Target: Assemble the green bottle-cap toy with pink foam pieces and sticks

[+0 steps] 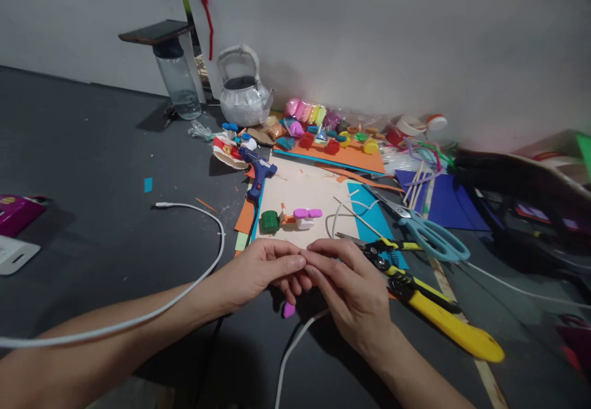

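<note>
My left hand [277,267] and my right hand [346,279] meet at the fingertips over the near edge of the work sheets. Both are pinched closed, and whatever lies between the fingers is too small or hidden to name. Just below them a pink piece [289,310] shows on the dark table. Beyond the hands, on a pale paper sheet [300,181], lie a green round piece [270,221] and a small pink, white and orange figure [305,216]. A blue glue gun [261,178] rests at the sheet's left edge.
Right of my hands lie blue-handled scissors [434,233], yellow-and-black pliers [392,249] and a yellow-handled tool [455,326]. A white cable [217,261] crosses over my left forearm. Behind stand a kettle [244,101], a water bottle [180,82] and colourful clay packs [307,112].
</note>
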### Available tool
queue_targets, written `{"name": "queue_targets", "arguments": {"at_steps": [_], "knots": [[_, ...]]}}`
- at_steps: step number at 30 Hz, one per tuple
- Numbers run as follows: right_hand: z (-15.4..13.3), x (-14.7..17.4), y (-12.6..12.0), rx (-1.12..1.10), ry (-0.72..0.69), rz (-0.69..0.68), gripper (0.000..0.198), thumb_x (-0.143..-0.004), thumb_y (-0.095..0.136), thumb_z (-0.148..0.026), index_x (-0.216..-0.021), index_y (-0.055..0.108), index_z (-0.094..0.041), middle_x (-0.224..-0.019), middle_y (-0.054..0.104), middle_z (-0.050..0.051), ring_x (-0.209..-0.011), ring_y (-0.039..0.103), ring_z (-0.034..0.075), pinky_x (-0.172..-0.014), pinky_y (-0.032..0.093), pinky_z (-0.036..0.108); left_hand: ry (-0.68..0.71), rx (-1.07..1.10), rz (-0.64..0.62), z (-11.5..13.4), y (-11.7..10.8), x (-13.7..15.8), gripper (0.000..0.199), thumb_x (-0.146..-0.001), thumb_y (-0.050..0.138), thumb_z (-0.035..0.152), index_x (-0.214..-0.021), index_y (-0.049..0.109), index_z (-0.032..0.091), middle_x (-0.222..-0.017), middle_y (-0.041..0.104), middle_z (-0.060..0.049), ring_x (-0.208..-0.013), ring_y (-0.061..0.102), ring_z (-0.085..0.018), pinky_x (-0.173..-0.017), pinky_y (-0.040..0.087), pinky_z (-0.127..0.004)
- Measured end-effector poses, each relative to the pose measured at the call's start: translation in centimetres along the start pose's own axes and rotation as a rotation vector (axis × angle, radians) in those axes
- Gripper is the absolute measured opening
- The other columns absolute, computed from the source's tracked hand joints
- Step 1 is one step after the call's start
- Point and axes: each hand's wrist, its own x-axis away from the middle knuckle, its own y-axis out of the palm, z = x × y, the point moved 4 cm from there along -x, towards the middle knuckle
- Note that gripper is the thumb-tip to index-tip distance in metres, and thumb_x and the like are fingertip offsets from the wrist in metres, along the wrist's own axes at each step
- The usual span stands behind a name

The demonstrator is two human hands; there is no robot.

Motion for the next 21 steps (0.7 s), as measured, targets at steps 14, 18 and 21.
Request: {"name": "queue_targets", "arguments": {"at_steps": [14, 18, 21], "knots": [[0.28, 0.62, 0.37, -0.031, 0.067, -0.110, 0.048, -0.095, 0.051, -0.016, -0.142, 0.049, -0.026, -0.135, 0.058, 0.012, -0.122, 0.056, 0.023, -0.099, 0.051, 0.042, 0.055, 0.005, 0.030, 0.54, -0.29, 0.12, 0.025, -0.083, 0.074, 0.035, -0.091, 0.073, 0.012, -0.078, 0.072, -0.005, -0.065, 0.066, -0.011, -0.063, 0.053, -0.023], [0.44, 0.65, 0.17, -0.033, 0.094, -0.068, 0.042, -0.093, 0.054, -0.013, -0.133, 0.057, -0.025, -0.129, 0.061, 0.011, -0.118, 0.058, 0.020, -0.097, 0.052, 0.036, 0.052, 0.019, 0.037, 0.64, -0.08, 0.19, 0.023, -0.080, 0.076, 0.033, -0.090, 0.074, 0.012, -0.078, 0.072, -0.004, -0.067, 0.066, -0.012, -0.065, 0.054, -0.024], [0.25, 0.53, 0.19, -0.024, 0.080, -0.072, 0.039, -0.093, 0.055, -0.012, -0.129, 0.059, -0.024, -0.127, 0.060, 0.010, -0.117, 0.058, 0.019, -0.096, 0.052, 0.034, 0.046, -0.006, 0.066, 0.80, 0.09, 0.21, 0.028, -0.078, 0.078, 0.032, -0.096, 0.074, 0.011, -0.080, 0.072, -0.004, -0.068, 0.067, -0.012, -0.067, 0.055, -0.024]]}}
